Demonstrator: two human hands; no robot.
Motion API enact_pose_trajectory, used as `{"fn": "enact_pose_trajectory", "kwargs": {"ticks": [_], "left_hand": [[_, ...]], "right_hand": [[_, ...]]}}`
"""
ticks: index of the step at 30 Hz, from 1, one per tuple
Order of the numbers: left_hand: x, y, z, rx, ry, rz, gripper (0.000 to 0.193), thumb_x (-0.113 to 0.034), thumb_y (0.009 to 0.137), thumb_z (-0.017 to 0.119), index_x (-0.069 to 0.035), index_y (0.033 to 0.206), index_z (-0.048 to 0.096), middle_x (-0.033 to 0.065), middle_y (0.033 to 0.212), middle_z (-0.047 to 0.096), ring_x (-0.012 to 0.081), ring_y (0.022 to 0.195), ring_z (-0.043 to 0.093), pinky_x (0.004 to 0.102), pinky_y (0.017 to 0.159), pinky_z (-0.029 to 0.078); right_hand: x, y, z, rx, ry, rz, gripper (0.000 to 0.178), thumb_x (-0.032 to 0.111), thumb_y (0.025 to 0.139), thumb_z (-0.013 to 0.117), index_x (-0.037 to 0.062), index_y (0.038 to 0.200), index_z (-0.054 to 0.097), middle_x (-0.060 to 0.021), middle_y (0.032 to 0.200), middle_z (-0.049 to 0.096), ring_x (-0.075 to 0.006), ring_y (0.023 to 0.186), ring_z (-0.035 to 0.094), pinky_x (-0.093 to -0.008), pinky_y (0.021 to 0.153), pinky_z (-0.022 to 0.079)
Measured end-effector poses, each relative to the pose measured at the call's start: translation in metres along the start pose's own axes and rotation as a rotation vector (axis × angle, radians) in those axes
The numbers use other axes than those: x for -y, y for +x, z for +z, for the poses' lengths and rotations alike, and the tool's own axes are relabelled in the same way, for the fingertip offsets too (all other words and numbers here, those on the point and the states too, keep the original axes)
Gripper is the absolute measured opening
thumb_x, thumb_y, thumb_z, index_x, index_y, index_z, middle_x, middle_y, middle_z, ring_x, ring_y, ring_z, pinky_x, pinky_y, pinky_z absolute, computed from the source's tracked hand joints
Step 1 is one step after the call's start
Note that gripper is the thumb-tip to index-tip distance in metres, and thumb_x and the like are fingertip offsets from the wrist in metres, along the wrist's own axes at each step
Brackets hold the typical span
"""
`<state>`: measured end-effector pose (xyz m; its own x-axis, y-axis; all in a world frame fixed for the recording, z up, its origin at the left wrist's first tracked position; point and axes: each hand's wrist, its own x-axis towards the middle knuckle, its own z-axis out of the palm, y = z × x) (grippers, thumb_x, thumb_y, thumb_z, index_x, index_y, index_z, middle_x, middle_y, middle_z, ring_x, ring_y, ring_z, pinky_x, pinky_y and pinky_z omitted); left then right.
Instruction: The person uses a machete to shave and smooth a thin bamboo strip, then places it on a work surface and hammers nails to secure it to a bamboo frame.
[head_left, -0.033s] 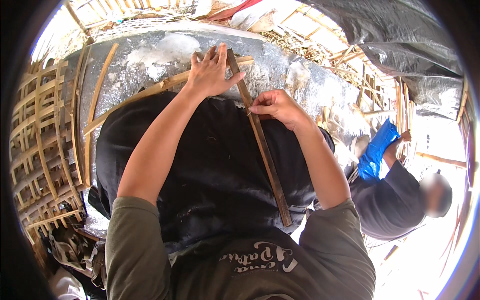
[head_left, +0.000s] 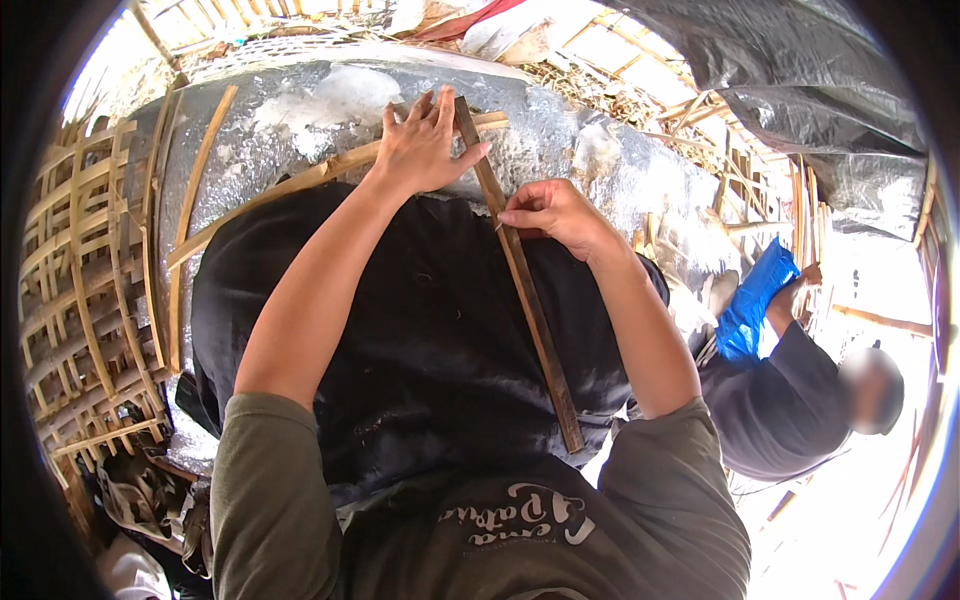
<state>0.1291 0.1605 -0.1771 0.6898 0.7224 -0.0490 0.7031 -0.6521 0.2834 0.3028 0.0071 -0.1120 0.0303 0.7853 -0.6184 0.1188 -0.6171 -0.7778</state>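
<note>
A narrow dark wooden strip [head_left: 530, 300] slants across my lap, over black cloth [head_left: 420, 330]. Its far end crosses a light bamboo strip [head_left: 285, 190] on the grey surface. My left hand [head_left: 420, 150] lies over the bamboo strip with fingers spread, its thumb reaching toward the dark strip. My right hand [head_left: 558, 215] is pinched against the dark strip, a little nearer to me than that crossing. Something small and pale shows at its fingertips, too small to name.
A woven bamboo lattice [head_left: 85, 290] stands at the left beside loose bamboo strips [head_left: 200, 180]. The grey slab [head_left: 300, 110] has whitish patches. At the right sits another person in dark clothes [head_left: 780, 410], a blue plastic bag [head_left: 755, 305] by their hand. Dark sheeting [head_left: 800, 90] hangs upper right.
</note>
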Motion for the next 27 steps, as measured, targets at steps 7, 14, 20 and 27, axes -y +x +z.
{"fn": "enact_pose_trajectory", "kwargs": {"ticks": [7, 14, 20, 27], "left_hand": [[0.001, 0.004, 0.003, -0.051, 0.072, 0.007, 0.101, -0.076, 0.094, 0.031, -0.001, 0.158, 0.010, 0.0136, 0.156, 0.039, 0.0292, 0.150, 0.027, 0.0661, 0.117, 0.018], [0.003, 0.010, 0.003, -0.030, 0.041, -0.006, 0.095, -0.075, 0.094, 0.031, -0.008, 0.159, 0.014, 0.0089, 0.164, 0.025, 0.0277, 0.150, 0.026, 0.0662, 0.118, 0.019], [0.004, 0.009, 0.004, -0.065, 0.046, 0.004, 0.096, -0.077, 0.092, 0.034, -0.009, 0.158, 0.020, 0.0090, 0.163, 0.026, 0.0284, 0.149, 0.028, 0.0671, 0.117, 0.021], [0.004, 0.007, 0.002, -0.062, 0.062, 0.004, 0.099, -0.079, 0.090, 0.038, -0.009, 0.157, 0.022, 0.0095, 0.163, 0.028, 0.0291, 0.149, 0.030, 0.0692, 0.115, 0.023]], "right_hand": [[0.006, -0.001, 0.002, -0.018, 0.013, 0.005, 0.017, 0.017, 0.085, 0.081, 0.0063, 0.092, 0.070, 0.0010, 0.083, 0.069, -0.0070, 0.075, 0.064, -0.0225, 0.071, 0.052], [0.003, 0.008, 0.000, -0.039, -0.013, -0.031, 0.019, 0.017, 0.085, 0.081, 0.0054, 0.093, 0.069, 0.0002, 0.085, 0.069, -0.0072, 0.077, 0.064, -0.0233, 0.072, 0.053], [-0.002, 0.009, -0.001, -0.042, -0.043, -0.049, 0.019, 0.016, 0.084, 0.081, 0.0047, 0.094, 0.069, -0.0001, 0.085, 0.069, -0.0070, 0.077, 0.064, -0.0225, 0.072, 0.052], [-0.002, 0.004, 0.005, -0.063, 0.026, -0.072, 0.019, 0.019, 0.083, 0.083, 0.0052, 0.087, 0.071, 0.0003, 0.079, 0.068, -0.0069, 0.072, 0.060, -0.0236, 0.067, 0.048]]}}
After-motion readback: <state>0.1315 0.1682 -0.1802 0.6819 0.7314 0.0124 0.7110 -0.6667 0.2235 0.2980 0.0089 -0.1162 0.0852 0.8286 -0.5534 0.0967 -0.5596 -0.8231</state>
